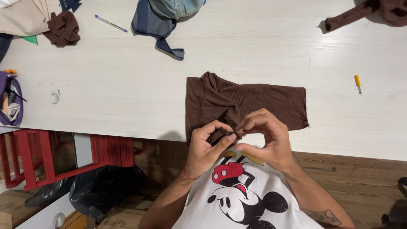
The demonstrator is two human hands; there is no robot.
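The white table [127, 85] carries my brown ribbed cloth [254, 104] at its near edge, so the hem reaches me. My left hand [207, 146] and right hand [267, 140] pinch that hem between fingertips; a yellow-handled tool [358, 83] lies right of the cloth.

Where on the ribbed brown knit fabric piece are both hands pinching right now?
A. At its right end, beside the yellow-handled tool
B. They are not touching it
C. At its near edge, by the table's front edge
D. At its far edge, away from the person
C: the left hand and right hand both pinch a bunched bit of the ribbed brown knit fabric piece at its near edge, where it meets the front edge of the white table.
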